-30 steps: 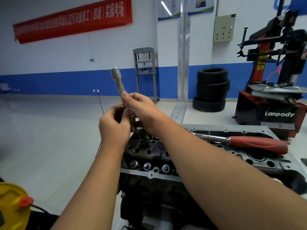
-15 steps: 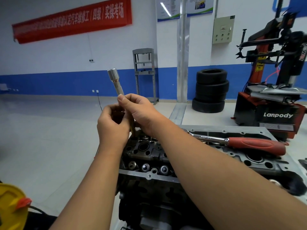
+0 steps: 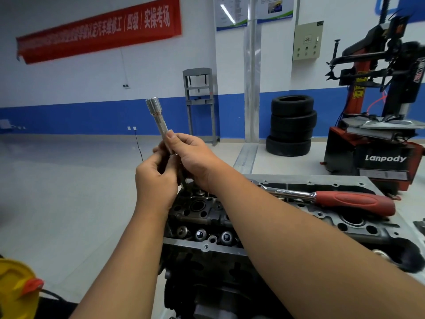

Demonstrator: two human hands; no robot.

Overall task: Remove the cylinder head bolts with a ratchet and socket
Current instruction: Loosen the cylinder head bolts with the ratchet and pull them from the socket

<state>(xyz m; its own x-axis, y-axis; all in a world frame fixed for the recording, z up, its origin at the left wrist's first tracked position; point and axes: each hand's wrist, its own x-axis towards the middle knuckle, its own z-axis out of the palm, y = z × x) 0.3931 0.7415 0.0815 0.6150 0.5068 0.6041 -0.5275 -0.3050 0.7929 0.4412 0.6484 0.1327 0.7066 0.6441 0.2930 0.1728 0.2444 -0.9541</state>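
Observation:
Both hands hold a long chrome extension bar with a socket (image 3: 158, 118) upright above the near-left end of the cylinder head (image 3: 207, 226). My right hand (image 3: 193, 157) pinches the bar's middle between thumb and fingers. My left hand (image 3: 154, 178) curls round its lower part, which is hidden behind the fingers. The ratchet (image 3: 333, 198), chrome with a red handle, lies untouched across the top of the head to the right.
The engine block stands on a stand in front of me, with open floor to the left. A red tyre changer (image 3: 379, 125) and a stack of tyres (image 3: 291, 125) stand behind on the right. A yellow object (image 3: 16, 291) sits at the lower left.
The bar has shifted slightly left and down with both hands. My right fingers have slid a little higher on the shaft. The ratchet has not moved.

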